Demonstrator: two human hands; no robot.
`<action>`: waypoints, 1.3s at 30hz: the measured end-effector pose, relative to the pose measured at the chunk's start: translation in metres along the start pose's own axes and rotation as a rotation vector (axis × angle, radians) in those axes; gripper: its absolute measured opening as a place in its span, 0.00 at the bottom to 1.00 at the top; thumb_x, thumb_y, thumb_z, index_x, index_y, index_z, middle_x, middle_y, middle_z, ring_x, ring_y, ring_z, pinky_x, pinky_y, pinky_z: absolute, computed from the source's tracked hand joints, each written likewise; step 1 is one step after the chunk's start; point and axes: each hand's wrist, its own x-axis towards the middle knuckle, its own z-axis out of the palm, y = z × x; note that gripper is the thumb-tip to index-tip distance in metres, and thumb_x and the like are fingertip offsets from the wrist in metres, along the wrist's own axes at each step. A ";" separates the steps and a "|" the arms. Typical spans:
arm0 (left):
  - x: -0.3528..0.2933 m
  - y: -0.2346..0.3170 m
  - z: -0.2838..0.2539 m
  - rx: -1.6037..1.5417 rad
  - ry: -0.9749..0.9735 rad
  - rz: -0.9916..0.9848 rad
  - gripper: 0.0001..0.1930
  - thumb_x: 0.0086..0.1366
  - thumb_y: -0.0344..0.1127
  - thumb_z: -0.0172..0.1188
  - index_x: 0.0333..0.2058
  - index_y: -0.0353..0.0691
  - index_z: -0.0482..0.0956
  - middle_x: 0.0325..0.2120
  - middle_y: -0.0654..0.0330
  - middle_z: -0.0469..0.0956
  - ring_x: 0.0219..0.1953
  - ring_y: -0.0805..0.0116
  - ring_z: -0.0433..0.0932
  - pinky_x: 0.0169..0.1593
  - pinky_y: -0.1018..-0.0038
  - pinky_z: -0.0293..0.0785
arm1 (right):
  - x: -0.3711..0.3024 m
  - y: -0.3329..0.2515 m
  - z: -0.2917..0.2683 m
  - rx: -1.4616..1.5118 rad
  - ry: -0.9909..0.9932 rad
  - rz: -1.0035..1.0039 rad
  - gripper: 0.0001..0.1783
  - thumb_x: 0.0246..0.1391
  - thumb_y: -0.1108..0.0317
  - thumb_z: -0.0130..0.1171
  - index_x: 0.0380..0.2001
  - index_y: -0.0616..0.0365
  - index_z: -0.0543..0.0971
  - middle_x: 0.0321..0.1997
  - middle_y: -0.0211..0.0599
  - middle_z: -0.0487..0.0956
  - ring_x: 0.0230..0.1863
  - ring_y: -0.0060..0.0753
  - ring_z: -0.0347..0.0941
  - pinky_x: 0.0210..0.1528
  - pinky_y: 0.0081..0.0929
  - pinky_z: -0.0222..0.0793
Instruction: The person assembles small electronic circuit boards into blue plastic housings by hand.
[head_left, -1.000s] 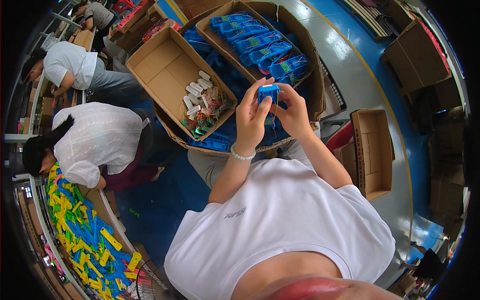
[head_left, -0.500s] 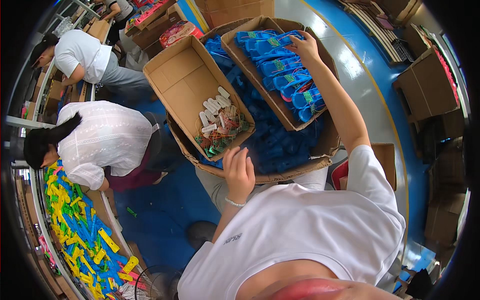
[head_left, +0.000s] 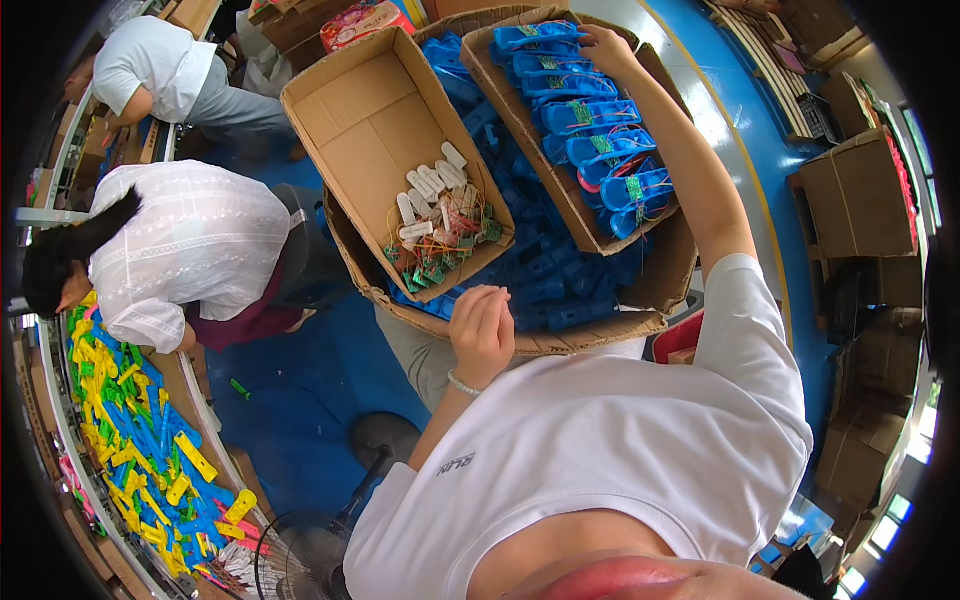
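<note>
My right hand (head_left: 606,52) reaches to the far end of a narrow cardboard box (head_left: 540,165), its bent fingers closed on the end of the farthest blue plastic housing (head_left: 535,36). Several such housings lie in a row there, with green circuit boards (head_left: 581,113) and thin wires on them. My left hand (head_left: 482,328), a beaded bracelet at its wrist, is closed with curled fingers by the near corner of another open box (head_left: 355,100). Its palm side is hidden. That box holds white oblong plastic parts (head_left: 420,185) wired to small green boards (head_left: 432,270).
Both boxes rest on a big carton (head_left: 640,328) filled with loose blue parts (head_left: 545,285). Two people work at benches on the left, one beside a heap of yellow, blue and green pieces (head_left: 150,430). A fan (head_left: 310,550) stands at lower left; stacked cartons (head_left: 860,200) line the right.
My right hand has shifted slightly along the far end of the row, and the farthest housing lies straighter. My left fingers have curled closer together. The whole view has tilted a little.
</note>
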 end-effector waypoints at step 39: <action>-0.046 0.021 -0.045 -1.093 0.447 -0.552 0.28 0.71 0.38 0.54 0.65 0.34 0.58 0.57 0.50 0.69 0.56 0.57 0.73 0.63 0.58 0.65 | -0.335 -0.182 0.053 0.280 -0.743 -0.203 0.34 0.44 0.70 0.68 0.58 0.63 0.72 0.44 0.50 0.80 0.40 0.48 0.78 0.46 0.35 0.73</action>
